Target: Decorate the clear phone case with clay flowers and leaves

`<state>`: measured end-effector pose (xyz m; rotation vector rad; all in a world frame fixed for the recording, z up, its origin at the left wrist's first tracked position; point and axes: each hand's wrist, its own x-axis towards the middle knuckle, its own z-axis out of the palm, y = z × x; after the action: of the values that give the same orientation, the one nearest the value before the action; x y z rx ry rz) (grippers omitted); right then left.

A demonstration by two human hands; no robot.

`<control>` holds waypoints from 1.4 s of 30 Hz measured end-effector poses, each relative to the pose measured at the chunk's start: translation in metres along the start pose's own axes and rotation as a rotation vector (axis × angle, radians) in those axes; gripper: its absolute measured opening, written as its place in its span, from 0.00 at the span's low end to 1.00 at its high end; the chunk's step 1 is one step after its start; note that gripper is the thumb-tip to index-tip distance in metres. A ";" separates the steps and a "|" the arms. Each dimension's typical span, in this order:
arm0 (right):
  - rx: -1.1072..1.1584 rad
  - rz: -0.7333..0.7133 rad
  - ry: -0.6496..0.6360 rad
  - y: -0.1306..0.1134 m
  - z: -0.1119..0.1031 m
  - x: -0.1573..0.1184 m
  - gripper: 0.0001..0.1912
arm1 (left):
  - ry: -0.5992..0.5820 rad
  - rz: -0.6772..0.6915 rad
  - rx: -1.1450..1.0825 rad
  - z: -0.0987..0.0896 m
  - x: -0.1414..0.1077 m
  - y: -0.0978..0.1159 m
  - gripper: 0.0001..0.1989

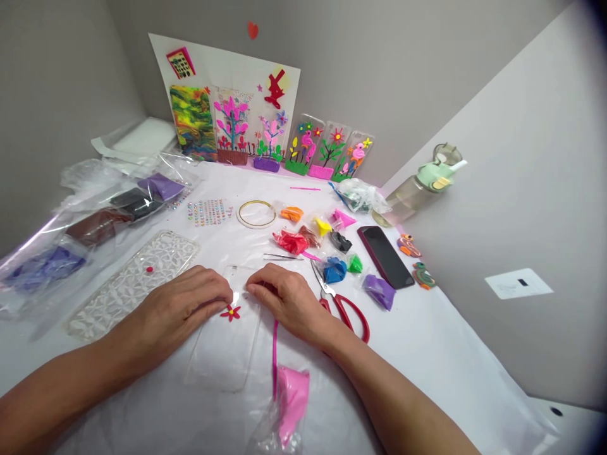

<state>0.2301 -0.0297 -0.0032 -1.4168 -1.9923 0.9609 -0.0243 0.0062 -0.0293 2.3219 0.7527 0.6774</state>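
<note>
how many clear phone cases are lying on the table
2: a textured case beside the left hand, and a plain case by the right hand. Others may be hidden.

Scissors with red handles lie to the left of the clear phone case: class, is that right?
No: the head view shows the scissors with red handles lying to the right of the clear phone case, not to its left, close by the right hand.
</note>
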 end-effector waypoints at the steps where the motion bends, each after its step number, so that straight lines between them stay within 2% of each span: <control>1: 0.006 -0.001 0.002 0.000 0.000 0.000 0.07 | 0.005 0.009 -0.004 0.000 0.000 0.000 0.11; 8: 0.015 -0.003 0.001 0.001 0.000 0.001 0.07 | -0.003 0.054 0.057 0.003 -0.001 -0.005 0.13; 18: 0.051 0.002 -0.004 0.000 -0.002 0.000 0.07 | -0.005 0.041 0.011 0.005 0.000 0.001 0.12; 26: 0.085 0.002 -0.111 -0.005 -0.007 -0.006 0.04 | 0.037 0.053 -0.003 0.000 0.002 0.003 0.09; 29: 0.215 0.029 -0.155 -0.008 -0.007 -0.007 0.06 | 0.079 0.063 -0.038 -0.004 0.004 0.008 0.08; 34: 0.692 0.148 -0.212 -0.009 -0.004 -0.005 0.08 | 0.131 0.030 -0.072 -0.007 0.006 0.013 0.09; 37: 0.846 0.226 -0.187 -0.010 -0.002 -0.002 0.16 | 0.147 -0.040 -0.107 -0.007 0.005 0.015 0.08; 39: 0.882 0.252 -0.166 -0.011 -0.001 -0.001 0.18 | 0.166 -0.157 -0.153 -0.006 0.005 0.017 0.06; 42: 0.923 0.266 -0.143 -0.013 -0.001 0.000 0.20 | 0.147 -0.366 -0.225 -0.006 0.004 0.021 0.13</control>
<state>0.2235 -0.0324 0.0081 -1.0766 -1.1407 1.8210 -0.0182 -0.0025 -0.0102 1.8807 1.0755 0.7270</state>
